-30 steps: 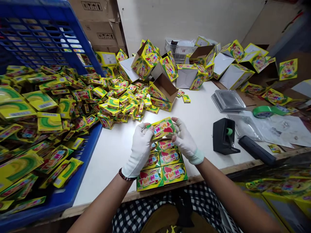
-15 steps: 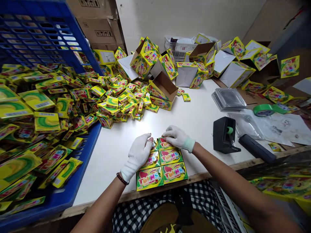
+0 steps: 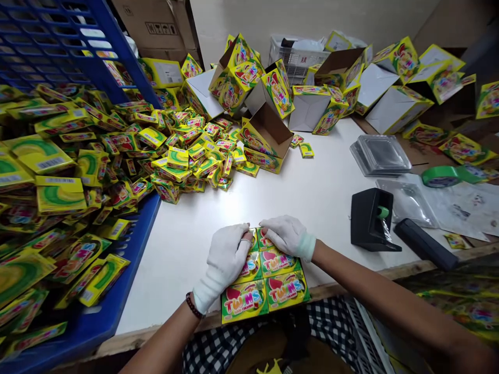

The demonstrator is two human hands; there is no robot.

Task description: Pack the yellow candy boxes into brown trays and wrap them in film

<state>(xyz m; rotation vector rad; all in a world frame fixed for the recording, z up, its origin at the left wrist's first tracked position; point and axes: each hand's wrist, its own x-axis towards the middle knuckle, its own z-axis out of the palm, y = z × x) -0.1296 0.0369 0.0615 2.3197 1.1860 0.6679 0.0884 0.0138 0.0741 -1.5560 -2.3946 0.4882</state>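
The white tabletop [image 3: 175, 249] is carrying the work, with a blue crate [image 3: 132, 270] full of yellow boxes standing along its left edge. Open printed cartons [image 3: 310, 111] are lining the far edge. A heap of loose boxes [image 3: 177, 157] is spreading beside the crate toward the far left corner. At the middle of the near edge, a block of six TWINS boxes [image 3: 267, 280] is lying face up, three rows of two; this arrangement is looking nearly complete, while many boxes are seemingly awaiting sorting. The gloved left hand [image 3: 225, 254] is cupping the block's far left corner; the right hand [image 3: 286, 236] is lying over its far right box. Whether either grip is pinching or merely pressing, I cannot tell.
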